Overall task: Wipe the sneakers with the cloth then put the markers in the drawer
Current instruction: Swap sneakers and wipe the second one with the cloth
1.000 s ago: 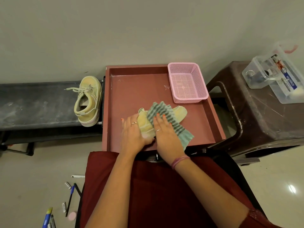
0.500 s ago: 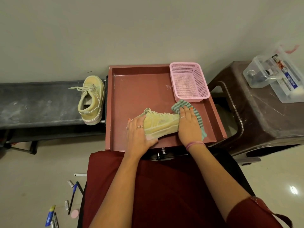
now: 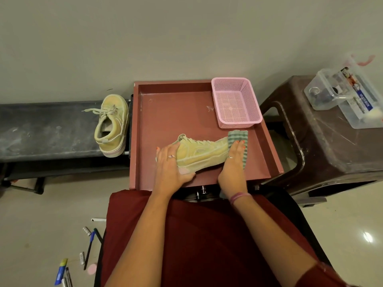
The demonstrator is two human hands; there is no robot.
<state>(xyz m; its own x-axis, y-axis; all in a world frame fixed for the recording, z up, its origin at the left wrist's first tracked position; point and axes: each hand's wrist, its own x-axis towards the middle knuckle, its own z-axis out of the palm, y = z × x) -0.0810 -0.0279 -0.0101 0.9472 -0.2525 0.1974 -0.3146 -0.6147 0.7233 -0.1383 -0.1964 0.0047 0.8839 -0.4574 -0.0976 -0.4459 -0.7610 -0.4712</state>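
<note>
Head view: drawer (image 3: pixel 143 141) pulled out, reddish-brown, person seated in front of it. One sneaker (image 3: pixel 204 155) lies on its side in the near part of the drawer, toe to the right. Left hand (image 3: pixel 171 168) rests flat on the heel end, fingers straight, thumb against the sole, ring on one finger. Right hand (image 3: pixel 233 166) presses the cloth (image 3: pixel 238 137) against the toe, fingers straight and together; striped green cloth sticks out past the fingertips and a bit shows under the wrist. Pink basket (image 3: pixel 236 102) sits in the far right corner of the drawer, just behind the cloth. Second sneaker (image 3: pixel 112 125) stands upright on the dark bench (image 3: pixel 47 129) left of the drawer, laces loose, touching or nearly touching the drawer side. Markers (image 3: pixel 89 251) scattered on the floor bottom left, with a blue-and-yellow tube (image 3: pixel 61 271) and a small pink disc (image 3: pixel 92 269) near them. Brown stool (image 3: pixel 331 152) to the right carries clear plastic boxes (image 3: pixel 344 96). Dark red garment (image 3: pixel 207 241) covers the lap.
</note>
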